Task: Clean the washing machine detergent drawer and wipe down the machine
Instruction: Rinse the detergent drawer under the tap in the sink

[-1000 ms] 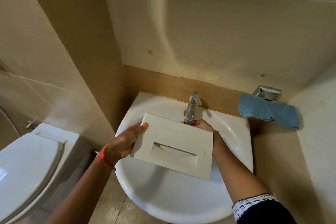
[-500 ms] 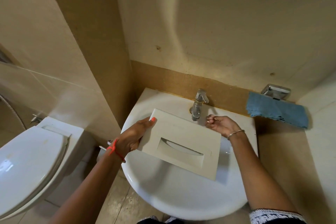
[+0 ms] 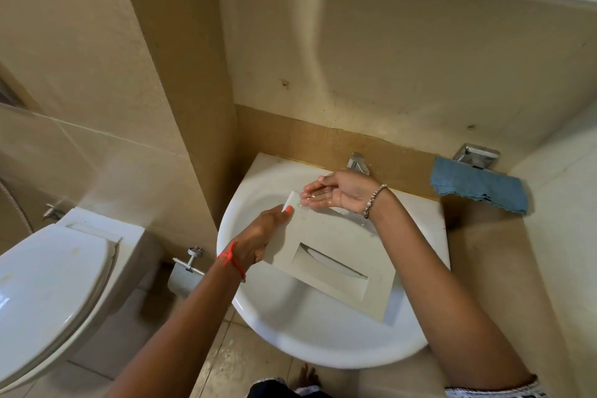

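Rinse step. Left hand gripped the detergent drawer by its left edge, thumb on top, drawer tilted over the sink bowl. Right hand lay flat, palm up and wet, holding nothing, at the sink's back under the tap; 0.5 s earlier it was loosely curled beside the tap. Likely next: tip water onto the drawer and rub. Blue cloth sat right of the sink.
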